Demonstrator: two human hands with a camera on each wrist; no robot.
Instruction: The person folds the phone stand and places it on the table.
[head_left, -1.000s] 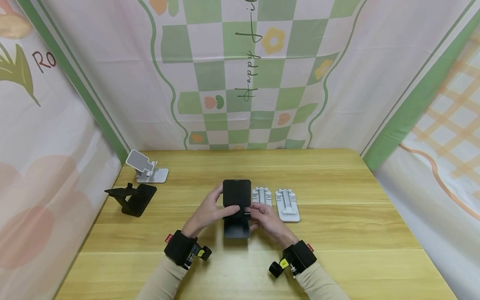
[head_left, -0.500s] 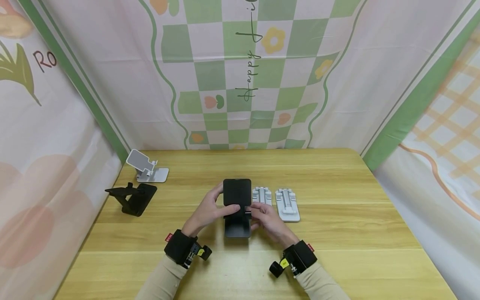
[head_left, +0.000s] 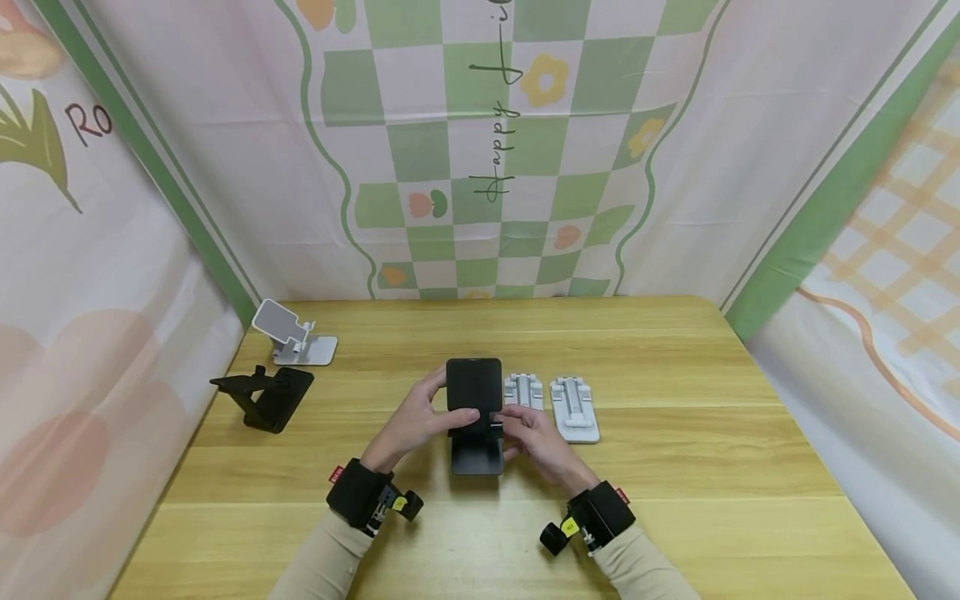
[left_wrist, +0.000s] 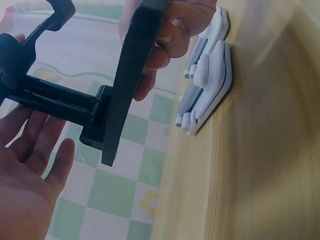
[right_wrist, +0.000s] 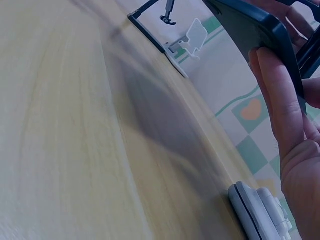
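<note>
From the head view, a black phone stand (head_left: 476, 417) sits at the middle of the wooden table (head_left: 675, 467); landmark for all else. Just right of it lie two folded white stands (head_left: 555, 404), side by side. Well to its left stand an opened black stand (head_left: 262, 398) and, behind that, an opened white stand (head_left: 292, 333). The left hand (head_left: 414, 423) curls round the stand's upright plate; the right hand (head_left: 534, 437) pinches its right edge. The backdrop (head_left: 495, 150) reads "Happy".

Left wrist view: the stand (left_wrist: 125, 85) is matte black, a flat plate on a hinged arm; fingers (left_wrist: 165, 45) grip its edge.

Right wrist view: fingers (right_wrist: 280, 110) lie along the stand's base (right_wrist: 255, 35).
</note>
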